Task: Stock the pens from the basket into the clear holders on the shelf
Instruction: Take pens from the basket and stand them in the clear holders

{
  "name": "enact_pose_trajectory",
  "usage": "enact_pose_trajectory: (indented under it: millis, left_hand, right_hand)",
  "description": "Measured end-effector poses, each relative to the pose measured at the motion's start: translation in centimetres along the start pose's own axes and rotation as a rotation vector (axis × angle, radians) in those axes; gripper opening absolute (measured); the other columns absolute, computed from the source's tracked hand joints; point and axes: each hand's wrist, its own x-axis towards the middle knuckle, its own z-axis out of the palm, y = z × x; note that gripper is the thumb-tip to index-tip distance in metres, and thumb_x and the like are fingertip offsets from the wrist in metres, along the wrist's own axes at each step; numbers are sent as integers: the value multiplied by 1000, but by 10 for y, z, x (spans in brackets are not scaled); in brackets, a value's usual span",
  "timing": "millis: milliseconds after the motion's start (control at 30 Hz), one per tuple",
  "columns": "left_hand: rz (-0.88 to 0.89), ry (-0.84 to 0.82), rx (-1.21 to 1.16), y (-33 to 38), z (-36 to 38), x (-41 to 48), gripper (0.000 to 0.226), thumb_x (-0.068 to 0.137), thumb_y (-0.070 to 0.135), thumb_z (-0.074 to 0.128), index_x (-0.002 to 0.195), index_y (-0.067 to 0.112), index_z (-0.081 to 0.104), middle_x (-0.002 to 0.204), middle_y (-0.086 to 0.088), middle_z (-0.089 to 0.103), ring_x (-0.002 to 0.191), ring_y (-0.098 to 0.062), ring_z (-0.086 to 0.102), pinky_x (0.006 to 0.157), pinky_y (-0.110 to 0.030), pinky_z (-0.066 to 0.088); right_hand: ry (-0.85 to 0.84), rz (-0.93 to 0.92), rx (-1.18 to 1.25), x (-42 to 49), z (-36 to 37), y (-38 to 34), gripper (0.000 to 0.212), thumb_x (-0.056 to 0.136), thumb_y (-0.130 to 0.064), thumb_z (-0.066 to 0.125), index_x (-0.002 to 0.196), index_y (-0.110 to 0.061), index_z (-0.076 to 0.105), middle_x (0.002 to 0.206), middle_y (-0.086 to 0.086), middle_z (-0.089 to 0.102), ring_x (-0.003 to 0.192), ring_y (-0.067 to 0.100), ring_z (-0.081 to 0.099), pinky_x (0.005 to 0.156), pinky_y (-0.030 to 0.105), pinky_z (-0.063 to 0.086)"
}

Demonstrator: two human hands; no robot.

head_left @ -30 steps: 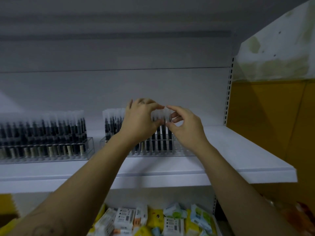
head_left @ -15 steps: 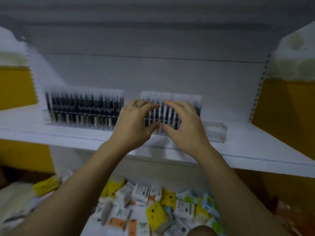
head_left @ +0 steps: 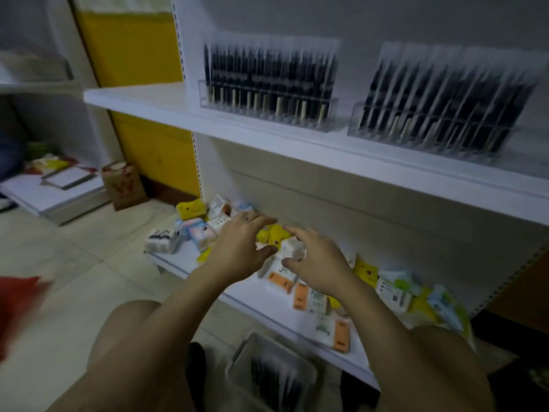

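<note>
**Empty hands between loads, with the basket waiting below**

At the bottom centre of the frame sits the basket (head_left: 244, 352). It holds a dark bundle that appears to be the pens (head_left: 271, 379), though blur leaves them as little more than streaks.

Above it, in mid-frame, the left hand (head_left: 237, 248) and the right hand (head_left: 318, 263) hover side by side, close but not touching. Neither has a grip on anything. The fingers are spread and relaxed, and the palms face down over the lower shelf (head_left: 184, 260), which is strewn with small coloured packets (head_left: 279, 234).

Farther off, along the upper right of the frame, the shelf (head_left: 142, 99) carries the left holder (head_left: 267, 114) and the right holder (head_left: 430, 135), just beside each other. Both are lined with upright dark pens.

The step in hand looks like the return for more stock, since nothing is being carried and the supply lies directly under the wrists. The next move calls for a reach down into the basket and a pinch on a few pens. They would then be lifted to whichever holder has free slots, likely the right holder's near end, and slid in upright one slot at a time.
</note>
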Motion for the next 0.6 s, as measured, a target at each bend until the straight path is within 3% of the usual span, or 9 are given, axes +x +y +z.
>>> enact_pose_trajectory:
  millis: [133, 367, 500, 600]
  left_hand:
    - [-138, -180, 20, -24, 40, -29, 58, 83, 41, 70, 134, 23, 52, 134, 2, 55, 125, -22, 45, 97, -32, 39]
    - [-356, -469, -77, -51, 111, -68, 63, 86, 43, 67, 140, 21, 44, 143, -2, 47, 134, -20, 39, 107, -37, 37]
    - [-468, -609, -144, -69, 151, -87, 66, 87, 44, 66, 143, 19, 41, 146, -3, 44, 134, -21, 38, 108, -36, 36]
    - [-537, -673, -182, -82, 183, -102, 64, 88, 42, 64, 143, 19, 41, 145, -3, 44, 132, -22, 41, 106, -36, 38]
  right_hand:
    - [-179, 102, -13, -3, 52, 30, 64, 87, -36, 67, 144, -30, 38, 146, -4, 42, 129, 20, 44, 101, 33, 41]
    - [-426, 268, 15, -21, 126, 80, 63, 92, -36, 62, 148, -24, 33, 152, 3, 34, 135, 24, 39, 107, 42, 38]
    - [-535, 444, 95, -40, 167, 110, 58, 90, -30, 64, 142, -19, 42, 142, 5, 48, 124, 23, 50, 95, 33, 44]
    - [-579, 545, 161, -52, 201, 127, 49, 89, -26, 65, 135, -20, 48, 130, 3, 58, 108, 20, 58, 90, 33, 49]
